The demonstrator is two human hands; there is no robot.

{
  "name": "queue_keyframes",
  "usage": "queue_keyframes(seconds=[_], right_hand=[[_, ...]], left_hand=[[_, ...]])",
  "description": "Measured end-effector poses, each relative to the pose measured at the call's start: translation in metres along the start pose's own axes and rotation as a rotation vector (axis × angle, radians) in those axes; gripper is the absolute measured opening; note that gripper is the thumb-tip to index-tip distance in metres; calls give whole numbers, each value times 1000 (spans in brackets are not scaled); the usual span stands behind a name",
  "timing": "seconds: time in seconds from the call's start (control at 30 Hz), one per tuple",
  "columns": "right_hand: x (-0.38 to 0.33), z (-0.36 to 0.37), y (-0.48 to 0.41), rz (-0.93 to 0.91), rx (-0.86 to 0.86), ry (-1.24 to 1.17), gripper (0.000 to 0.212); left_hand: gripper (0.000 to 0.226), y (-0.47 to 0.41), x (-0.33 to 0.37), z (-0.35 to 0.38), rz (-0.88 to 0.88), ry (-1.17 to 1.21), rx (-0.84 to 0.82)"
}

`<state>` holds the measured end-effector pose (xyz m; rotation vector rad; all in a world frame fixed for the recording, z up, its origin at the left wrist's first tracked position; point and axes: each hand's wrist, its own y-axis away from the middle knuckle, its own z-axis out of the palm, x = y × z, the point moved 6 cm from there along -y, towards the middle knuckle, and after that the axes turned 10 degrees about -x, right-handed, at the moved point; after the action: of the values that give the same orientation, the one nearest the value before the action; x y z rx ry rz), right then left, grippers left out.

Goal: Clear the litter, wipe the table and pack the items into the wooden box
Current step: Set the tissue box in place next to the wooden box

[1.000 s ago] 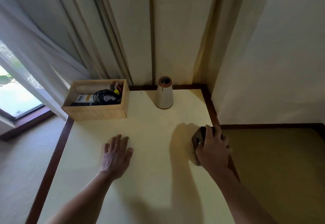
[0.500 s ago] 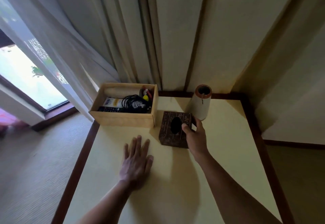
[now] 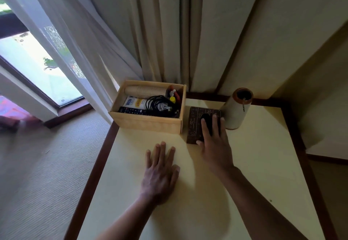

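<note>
The wooden box (image 3: 145,123) stands at the table's far left corner, filled with stacked paper cups, a remote, a coiled black cable and small items. Right beside it sits a dark carved tissue box (image 3: 194,124). My right hand (image 3: 214,143) lies flat on top of the tissue box, fingers straight, thumb at its near edge. My left hand (image 3: 160,172) rests flat on the cream table top (image 3: 254,164), fingers straight, a little in front of the wooden box.
A cream cone-shaped holder with a brown rim (image 3: 237,110) stands just right of the tissue box, near the table's back edge. Curtains (image 3: 150,32) hang behind the table. A glass door (image 3: 32,66) and carpeted floor (image 3: 37,164) lie to the left.
My right hand brought the tissue box from the table's right edge to beside the wooden box, then shifted from gripping its side to lying flat on top. My left hand stayed flat.
</note>
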<state>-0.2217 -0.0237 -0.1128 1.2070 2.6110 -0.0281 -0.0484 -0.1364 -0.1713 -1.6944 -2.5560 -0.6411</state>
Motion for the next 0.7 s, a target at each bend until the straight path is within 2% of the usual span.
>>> queue_keyframes(seconds=[0.27, 0.7], right_hand=[[-12, -5, -35, 1, -31, 20, 79], [-14, -7, -34, -19, -29, 86, 85]], left_hand=[[68, 0, -1, 0, 5, 7, -8], [69, -1, -1, 1, -2, -1, -26]])
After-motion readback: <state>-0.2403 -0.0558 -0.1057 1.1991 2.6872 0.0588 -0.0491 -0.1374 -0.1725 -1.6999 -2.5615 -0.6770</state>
